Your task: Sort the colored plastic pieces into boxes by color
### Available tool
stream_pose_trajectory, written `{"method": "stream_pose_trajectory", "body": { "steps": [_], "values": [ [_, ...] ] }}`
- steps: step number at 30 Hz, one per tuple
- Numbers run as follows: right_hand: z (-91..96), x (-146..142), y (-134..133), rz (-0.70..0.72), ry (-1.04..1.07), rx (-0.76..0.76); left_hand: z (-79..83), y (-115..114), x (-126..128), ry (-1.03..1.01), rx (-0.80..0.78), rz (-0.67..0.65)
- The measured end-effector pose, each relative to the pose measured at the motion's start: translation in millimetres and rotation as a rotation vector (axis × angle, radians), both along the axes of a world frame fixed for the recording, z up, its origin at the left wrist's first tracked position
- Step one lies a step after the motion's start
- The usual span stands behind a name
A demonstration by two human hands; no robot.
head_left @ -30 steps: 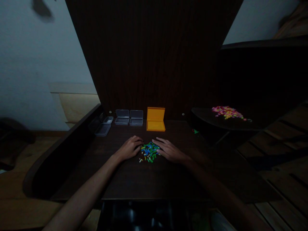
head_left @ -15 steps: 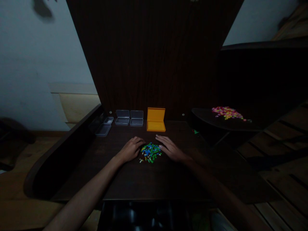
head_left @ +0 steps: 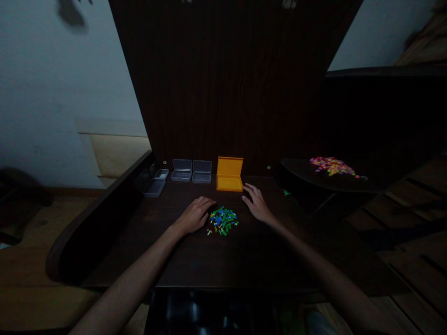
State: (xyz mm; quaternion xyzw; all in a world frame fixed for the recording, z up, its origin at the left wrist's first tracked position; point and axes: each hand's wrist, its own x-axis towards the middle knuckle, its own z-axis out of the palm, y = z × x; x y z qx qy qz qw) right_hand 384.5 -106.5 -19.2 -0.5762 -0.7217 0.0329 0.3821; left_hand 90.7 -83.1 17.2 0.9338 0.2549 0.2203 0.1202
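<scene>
A heap of small blue, green, yellow and white pieces (head_left: pixel 224 220), like tiny building bricks, lies on the dark desk (head_left: pixel 209 265). My left hand (head_left: pixel 196 214) rests at the heap's left edge, palm down, fingers stretched forward and holding nothing that I can see. To the right of the heap, apart from it, is my right hand (head_left: pixel 256 204) with its fingers spread and nothing in them. Its fingertips are near the right front corner of a yellow box (head_left: pixel 229 182), which stands with its lid raised against the back panel.
Two clear plastic boxes (head_left: pixel 181 176) with raised lids stand left of the yellow box. Another clear box (head_left: pixel 154 187) lies open by the raised left side panel (head_left: pixel 101 209). Pink, orange and yellow pieces (head_left: pixel 333 166) cover part of the right shelf; a green piece (head_left: pixel 286 192) lies below it.
My right hand has moved away from the heap, forward and to the right, towards the yellow box's corner. My left hand stays by the heap. The whole view has shifted slightly.
</scene>
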Motion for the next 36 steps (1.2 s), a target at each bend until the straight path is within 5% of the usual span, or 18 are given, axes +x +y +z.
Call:
{"method": "stream_pose_trajectory", "body": {
  "steps": [7,22,36],
  "values": [
    [-6.8,2.5,32.1,-0.029,-0.044,0.055,-4.9,7.2,-2.0,-0.031,0.017,0.051],
    [-6.0,7.9,116.0,-0.285,0.384,0.032,-14.7,41.4,14.1,-0.009,0.061,0.058],
    [-8.0,7.5,126.2,-0.298,0.434,0.011,-15.0,53.5,29.2,0.094,0.033,0.090]
  ]
}}
